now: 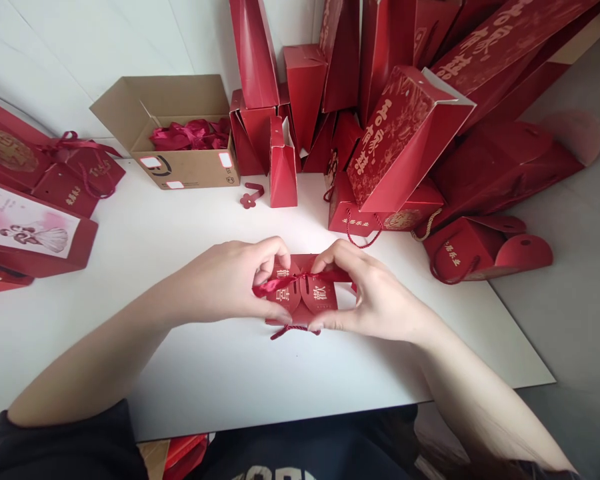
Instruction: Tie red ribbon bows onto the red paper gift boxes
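A small red gift box with gold characters and rounded interlocking top flaps sits on the white table in front of me. Across its top runs a dark red ribbon, gathered near the middle. My left hand grips the box's left side, thumb along the near edge and fingers curled by the ribbon. On the right side, my right hand is closed around the box, its index finger at the ribbon and its thumb at the near corner. A red cord handle sticks out at the near side. Some fingertips are hidden.
An open cardboard box holding red ribbons stands at the back. A red flower-shaped tag lies nearby. Tall red cartons are stacked back right, with a handled box below. More red boxes stand at left.
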`<control>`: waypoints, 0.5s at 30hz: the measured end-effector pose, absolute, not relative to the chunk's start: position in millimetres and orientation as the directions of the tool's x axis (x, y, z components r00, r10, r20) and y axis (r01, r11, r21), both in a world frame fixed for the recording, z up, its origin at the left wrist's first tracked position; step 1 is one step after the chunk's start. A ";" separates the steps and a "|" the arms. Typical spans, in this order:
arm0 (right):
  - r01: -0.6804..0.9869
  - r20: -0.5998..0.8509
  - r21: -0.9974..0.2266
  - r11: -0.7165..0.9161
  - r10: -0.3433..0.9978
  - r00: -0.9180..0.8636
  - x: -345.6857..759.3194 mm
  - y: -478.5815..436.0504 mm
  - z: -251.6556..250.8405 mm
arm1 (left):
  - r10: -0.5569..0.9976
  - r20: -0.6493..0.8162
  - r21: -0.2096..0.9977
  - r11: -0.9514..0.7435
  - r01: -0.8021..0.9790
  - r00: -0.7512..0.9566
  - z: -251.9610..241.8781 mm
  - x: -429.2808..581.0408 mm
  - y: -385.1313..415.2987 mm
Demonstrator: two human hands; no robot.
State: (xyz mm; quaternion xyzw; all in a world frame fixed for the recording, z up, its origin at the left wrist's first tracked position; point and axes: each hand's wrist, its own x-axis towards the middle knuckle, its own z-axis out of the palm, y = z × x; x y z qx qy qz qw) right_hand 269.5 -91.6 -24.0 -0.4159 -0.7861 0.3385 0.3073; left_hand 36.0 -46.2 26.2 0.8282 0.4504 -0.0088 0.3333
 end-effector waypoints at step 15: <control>0.472 0.253 -0.715 0.515 0.821 -0.511 261.1 -93.7 -28.6 | 0.746 -0.348 0.537 -0.339 0.773 0.569 22.5 45.5 -58.7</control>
